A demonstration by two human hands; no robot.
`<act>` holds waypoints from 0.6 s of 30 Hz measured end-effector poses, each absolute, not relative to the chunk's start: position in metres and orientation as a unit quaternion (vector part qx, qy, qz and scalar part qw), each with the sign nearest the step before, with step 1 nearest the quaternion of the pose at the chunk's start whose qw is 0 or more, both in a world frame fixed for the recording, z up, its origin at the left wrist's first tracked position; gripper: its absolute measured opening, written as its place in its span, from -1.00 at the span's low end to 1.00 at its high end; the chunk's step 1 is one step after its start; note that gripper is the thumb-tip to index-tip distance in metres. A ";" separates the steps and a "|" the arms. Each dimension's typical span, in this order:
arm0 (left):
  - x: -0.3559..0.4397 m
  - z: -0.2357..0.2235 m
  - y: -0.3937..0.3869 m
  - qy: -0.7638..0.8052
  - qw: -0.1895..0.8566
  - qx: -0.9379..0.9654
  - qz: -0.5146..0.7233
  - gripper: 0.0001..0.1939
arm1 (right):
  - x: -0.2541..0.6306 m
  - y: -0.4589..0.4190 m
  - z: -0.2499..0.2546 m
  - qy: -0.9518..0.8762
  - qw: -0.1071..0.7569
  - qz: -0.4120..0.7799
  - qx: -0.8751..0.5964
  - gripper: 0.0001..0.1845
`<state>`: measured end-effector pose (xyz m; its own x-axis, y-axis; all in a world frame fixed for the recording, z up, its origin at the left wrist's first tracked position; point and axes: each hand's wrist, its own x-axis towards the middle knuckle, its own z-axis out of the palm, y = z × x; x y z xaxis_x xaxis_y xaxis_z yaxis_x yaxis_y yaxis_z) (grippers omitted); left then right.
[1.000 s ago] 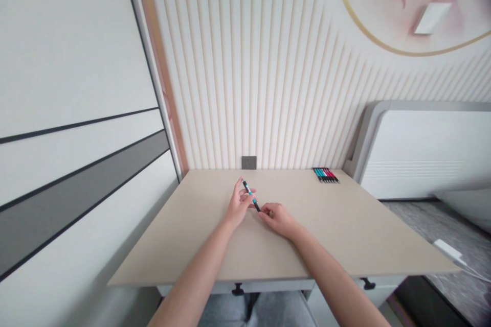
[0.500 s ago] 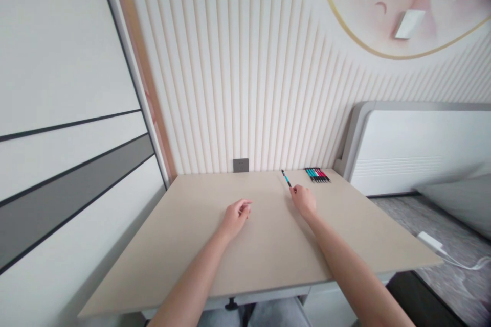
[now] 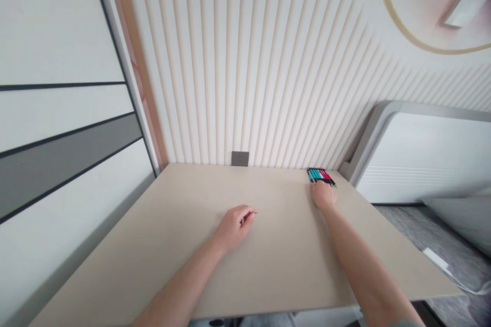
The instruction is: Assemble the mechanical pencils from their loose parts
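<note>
A row of slim pens (image 3: pixel 316 173), black with turquoise, white and red sections, lies side by side near the back right edge of the beige desk (image 3: pixel 172 204). My right hand (image 3: pixel 324 194) is at the near end of this row with its fingers closed. It seems to grip a pen there, though the back of the hand covers the fingertips and most of the grip. My left hand (image 3: pixel 236 225) rests over the middle of the desk, fingers curled in and thumb close to the index finger, with nothing visible in it.
A dark wall socket (image 3: pixel 240 158) sits just above the desk's back edge, on a ribbed white wall. On the left stands a white and grey cabinet (image 3: pixel 69 133). To the right are a bed headboard (image 3: pixel 429 148), a pillow (image 3: pixel 460 214) and a white adapter with a cable (image 3: pixel 435 259).
My right hand has moved right, to the row of pens, taking the single black and turquoise pen off its earlier spot. My left hand's thumb and index finger have come closer. The view has shifted.
</note>
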<state>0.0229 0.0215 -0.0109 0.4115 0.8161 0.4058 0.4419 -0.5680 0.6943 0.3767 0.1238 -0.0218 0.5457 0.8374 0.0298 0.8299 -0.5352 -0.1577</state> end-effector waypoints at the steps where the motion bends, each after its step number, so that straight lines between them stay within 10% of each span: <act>1: 0.023 -0.011 0.021 0.392 0.247 0.805 0.371 -0.77 | 0.378 0.127 -0.022 -0.475 0.073 0.021 -0.877 -0.65; 18: 0.020 -0.010 0.020 0.406 0.176 0.830 0.340 -0.78 | 0.360 0.106 0.000 -0.524 0.109 -0.001 -0.845 -0.54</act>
<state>0.0200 0.0195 -0.0105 0.4394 0.7934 0.4213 0.5542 -0.6085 0.5679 0.3598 0.1063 0.0004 0.4510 0.8850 0.1161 0.8854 -0.4272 -0.1829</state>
